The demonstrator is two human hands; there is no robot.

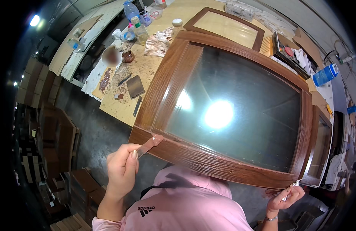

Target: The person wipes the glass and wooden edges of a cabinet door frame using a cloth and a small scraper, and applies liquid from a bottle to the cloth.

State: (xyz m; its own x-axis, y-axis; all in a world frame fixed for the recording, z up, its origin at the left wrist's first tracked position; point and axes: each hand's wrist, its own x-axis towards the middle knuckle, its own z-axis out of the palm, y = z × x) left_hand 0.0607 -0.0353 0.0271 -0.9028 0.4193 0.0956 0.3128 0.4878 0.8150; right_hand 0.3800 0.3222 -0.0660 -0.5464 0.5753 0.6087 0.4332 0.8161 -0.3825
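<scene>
A dark brown wooden cabinet door [208, 159] with a glass pane [247, 88] lies across the worktable, its near edge jutting out toward me. My left hand [122, 169] is closed on a narrow putty knife [147, 146]. Reddish-brown putty [157, 139] coats the blade's end, which touches the frame at its near left corner joint. By the near right corner, my right hand [287, 198] pinches a small crumpled white cloth or tissue [295, 183] close to the door's edge. Bright light glares off the glass.
On the worktable [118, 109] to the left sit an open jar of brown paste [128, 56], a dark square plate [135, 87], stained rags [158, 42] and several bottles. A second framed door [224, 27] lies behind. A blue bottle [325, 75] and another glazed door [318, 146] are at right.
</scene>
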